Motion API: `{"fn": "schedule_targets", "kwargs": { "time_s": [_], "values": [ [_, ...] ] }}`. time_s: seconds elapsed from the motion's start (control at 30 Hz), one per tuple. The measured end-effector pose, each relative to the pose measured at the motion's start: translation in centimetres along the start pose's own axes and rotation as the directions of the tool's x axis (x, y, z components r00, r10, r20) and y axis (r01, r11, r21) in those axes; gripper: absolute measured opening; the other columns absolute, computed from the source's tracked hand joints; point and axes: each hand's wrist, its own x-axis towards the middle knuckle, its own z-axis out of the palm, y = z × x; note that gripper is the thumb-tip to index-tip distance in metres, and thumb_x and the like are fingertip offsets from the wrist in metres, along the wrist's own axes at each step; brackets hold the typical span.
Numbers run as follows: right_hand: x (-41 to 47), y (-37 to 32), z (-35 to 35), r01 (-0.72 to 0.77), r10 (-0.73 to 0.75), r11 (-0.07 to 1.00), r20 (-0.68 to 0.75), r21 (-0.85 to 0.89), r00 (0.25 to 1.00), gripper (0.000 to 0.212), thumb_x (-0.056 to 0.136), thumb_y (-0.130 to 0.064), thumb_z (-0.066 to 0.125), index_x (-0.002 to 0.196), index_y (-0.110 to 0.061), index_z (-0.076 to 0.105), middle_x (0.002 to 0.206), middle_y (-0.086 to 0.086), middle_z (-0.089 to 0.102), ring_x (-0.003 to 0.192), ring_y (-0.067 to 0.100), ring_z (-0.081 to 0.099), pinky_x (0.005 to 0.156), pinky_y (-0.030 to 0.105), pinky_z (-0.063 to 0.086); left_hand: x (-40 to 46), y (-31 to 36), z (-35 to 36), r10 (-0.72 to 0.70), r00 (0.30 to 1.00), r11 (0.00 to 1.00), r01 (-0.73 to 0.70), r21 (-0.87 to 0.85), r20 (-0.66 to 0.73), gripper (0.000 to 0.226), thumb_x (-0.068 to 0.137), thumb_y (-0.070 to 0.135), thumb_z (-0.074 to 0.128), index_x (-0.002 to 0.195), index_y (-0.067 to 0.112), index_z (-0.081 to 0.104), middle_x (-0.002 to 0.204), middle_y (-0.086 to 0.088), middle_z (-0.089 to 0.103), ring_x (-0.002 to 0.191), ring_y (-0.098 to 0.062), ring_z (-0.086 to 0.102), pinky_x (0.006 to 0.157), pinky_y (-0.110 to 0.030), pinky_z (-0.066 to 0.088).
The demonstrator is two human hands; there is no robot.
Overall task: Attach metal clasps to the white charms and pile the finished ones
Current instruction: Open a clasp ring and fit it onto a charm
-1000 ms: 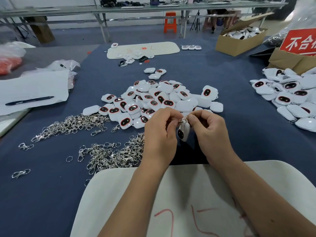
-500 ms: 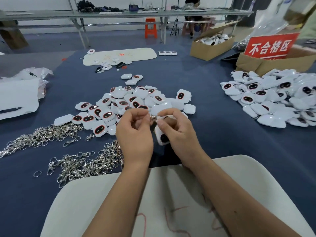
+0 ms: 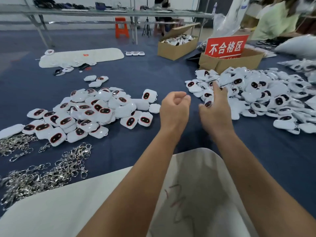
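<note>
My right hand (image 3: 215,112) reaches to the near edge of the big pile of finished white charms (image 3: 259,98) on the right. A white charm (image 3: 209,101) with a dark oval face sits between its thumb and fingers; the index finger points straight out and the hand is blurred. My left hand (image 3: 174,109) hovers over the blue cloth with its fingers loosely curled and nothing in it. A pile of charms without clasps (image 3: 89,112) lies to the left. Metal clasps (image 3: 46,170) lie heaped at the lower left.
A white board (image 3: 196,194) lies under my forearms at the near edge. Behind the right pile stand a cardboard box (image 3: 234,61) with a red sign (image 3: 226,47) and a further box (image 3: 176,47) of charms. Another person (image 3: 277,17) is at the far right.
Both hands held one charm together at the centre. The hands have parted: my right hand has carried the charm to the right pile and my left hand has let go. The camera turned right.
</note>
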Motion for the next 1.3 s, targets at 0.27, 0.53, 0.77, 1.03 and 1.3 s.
{"fn": "schedule_targets", "kwargs": {
  "time_s": [0.27, 0.53, 0.77, 1.03, 1.3],
  "values": [
    [-3.9, -4.9, 4.7, 0.335, -0.309, 0.931, 0.181, -0.142, 0.934, 0.035, 0.092, 0.004, 0.058, 0.122, -0.006, 0.073, 0.14, 0.015, 0.063, 0.135, 0.03, 0.054, 0.11, 0.033, 0.041, -3.2, -0.2, -8.6, 0.294, 0.954, 0.848, -0.236, 0.475, -0.052, 0.012, 0.094, 0.01, 0.063, 0.089, 0.017, 0.071, 0.082, 0.011, 0.071, 0.077, -0.007, 0.067, 0.077, -0.026, 0.053],
    [-13.0, -10.8, 13.2, 0.618, -0.602, 0.777, 0.424, 0.119, 0.676, 0.013, 0.095, -0.014, 0.059, 0.084, -0.013, 0.065, 0.082, 0.004, 0.064, 0.074, 0.024, 0.054, 0.065, 0.042, 0.045, -6.2, 0.2, -20.3, 0.495, 0.772, 0.678, -0.056, 0.733, -0.398, 0.01, 0.09, 0.016, 0.057, 0.086, 0.02, 0.065, 0.089, 0.006, 0.066, 0.085, -0.016, 0.059, 0.08, -0.031, 0.044],
    [-13.7, -11.1, 16.0, 0.687, -0.554, 0.727, 0.603, 0.014, 0.574, 0.01, 0.097, -0.014, 0.052, 0.098, -0.015, 0.061, 0.1, -0.002, 0.05, 0.088, 0.027, 0.054, 0.065, 0.042, 0.043, -5.5, -0.3, -23.0, 0.319, 0.806, 0.692, 0.161, 0.703, -0.498, 0.03, 0.092, 0.005, 0.053, 0.109, 0.018, 0.073, 0.118, -0.008, 0.067, 0.116, -0.03, 0.057, 0.105, -0.043, 0.044],
    [-11.6, -9.2, 13.8, 0.524, -0.537, 0.834, 0.467, 0.17, 0.703, 0.007, 0.089, -0.009, 0.075, 0.085, -0.015, 0.078, 0.077, -0.004, 0.069, 0.073, 0.009, 0.06, 0.075, 0.027, 0.049, -5.2, -1.0, -22.4, 0.378, 0.848, 0.532, 0.128, 0.837, -0.37, 0.017, 0.088, 0.011, 0.059, 0.099, 0.018, 0.071, 0.112, -0.004, 0.062, 0.111, -0.027, 0.05, 0.093, -0.025, 0.031],
    [-10.5, -7.1, 12.4, 0.333, -0.437, 0.888, 0.353, 0.318, 0.827, 0.008, 0.089, -0.013, 0.079, 0.085, -0.019, 0.078, 0.078, -0.012, 0.073, 0.074, 0.005, 0.067, 0.073, 0.016, 0.049, -5.3, -0.8, -20.8, 0.354, 0.925, 0.648, -0.134, 0.75, -0.14, 0.008, 0.085, 0.018, 0.068, 0.09, 0.021, 0.072, 0.089, 0.006, 0.07, 0.089, -0.016, 0.064, 0.085, -0.039, 0.053]
  ]
}}
